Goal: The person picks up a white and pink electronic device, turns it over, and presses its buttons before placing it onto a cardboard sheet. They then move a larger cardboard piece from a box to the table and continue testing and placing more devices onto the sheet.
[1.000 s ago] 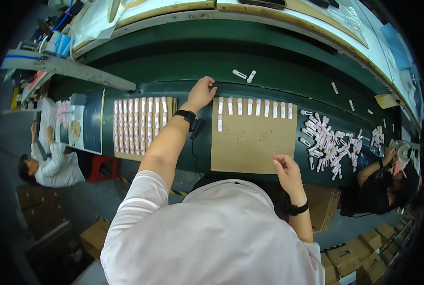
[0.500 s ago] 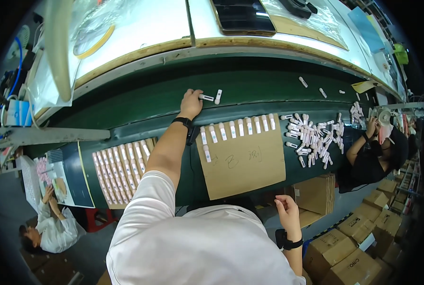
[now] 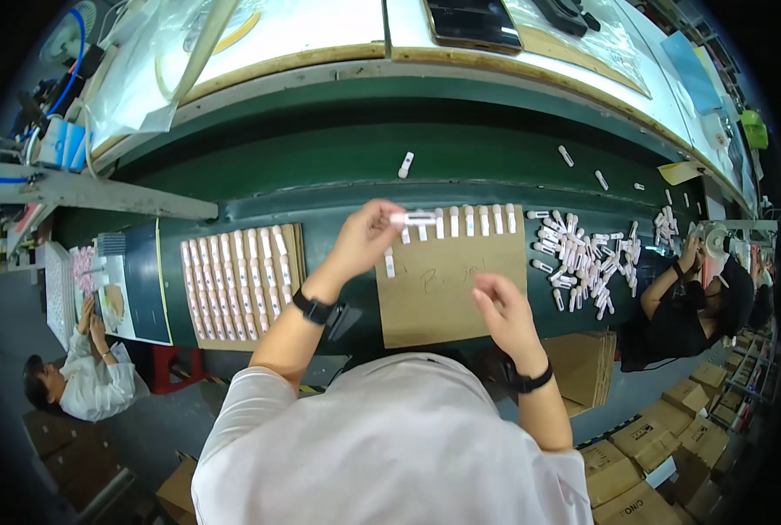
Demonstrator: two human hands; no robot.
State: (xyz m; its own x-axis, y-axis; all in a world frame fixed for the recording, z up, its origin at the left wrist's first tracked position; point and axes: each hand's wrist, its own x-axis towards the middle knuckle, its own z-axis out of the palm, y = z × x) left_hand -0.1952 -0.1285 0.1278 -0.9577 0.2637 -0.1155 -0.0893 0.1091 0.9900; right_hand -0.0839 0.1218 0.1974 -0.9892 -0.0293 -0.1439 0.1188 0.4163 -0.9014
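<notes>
My left hand (image 3: 364,238) pinches a small white stick-shaped piece (image 3: 420,218) with a dark slot between thumb and fingertips. It hovers over the upper left of a brown cardboard sheet (image 3: 452,311), where a row of similar pieces with pinkish rounded ends (image 3: 469,220) lines the far edge. One more piece (image 3: 390,262) lies below the row's left end. My right hand (image 3: 506,313), holding nothing, is raised above the sheet's right side with thumb and fingers apart. The hand and held piece partly cover the row's left part.
Another cardboard sheet (image 3: 298,241) at left carries several full rows of such pieces. A loose pile (image 3: 583,258) lies right of the middle sheet. One piece (image 3: 405,164) lies on the green belt (image 3: 303,157). Co-workers sit at far left (image 3: 102,376) and right (image 3: 701,297).
My left hand has come back from the green belt to the cardboard sheet with a piece picked up there. My right hand has risen from beside my body to over the sheet.
</notes>
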